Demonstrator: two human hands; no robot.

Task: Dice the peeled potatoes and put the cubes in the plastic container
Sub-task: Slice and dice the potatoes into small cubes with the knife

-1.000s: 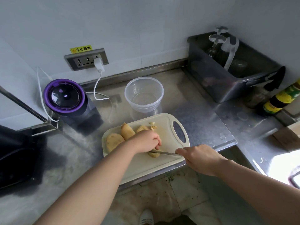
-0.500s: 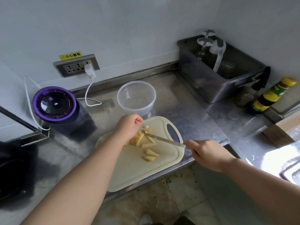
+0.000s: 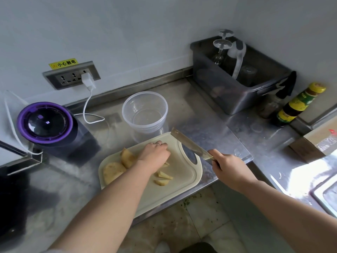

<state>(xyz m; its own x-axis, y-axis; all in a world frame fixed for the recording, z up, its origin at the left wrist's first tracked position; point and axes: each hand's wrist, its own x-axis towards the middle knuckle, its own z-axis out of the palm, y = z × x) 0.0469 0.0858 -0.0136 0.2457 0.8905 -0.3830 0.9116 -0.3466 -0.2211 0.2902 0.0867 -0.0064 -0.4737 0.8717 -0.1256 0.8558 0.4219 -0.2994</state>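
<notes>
Steel knife [image 3: 189, 144] in right grip [image 3: 230, 168], above board [image 3: 182, 181]

Countertop [image 3: 209, 114]: brushed stainless steel, dull sheen, smeared. Cutting board [image 3: 182, 181]: cream plastic, matt. Plastic container [image 3: 161, 123]: clear, glossy, smooth. Knife [image 3: 190, 145]: bright metal blade, reflective. Potatoes [image 3: 113, 170]: peeled, matt, pale yellow. Storage bin [image 3: 228, 95]: dark translucent plastic, smooth. Sauce bottle [image 3: 295, 106]: glossy, paper label. Box [image 3: 310, 146]: brown cardboard, matt.
</notes>
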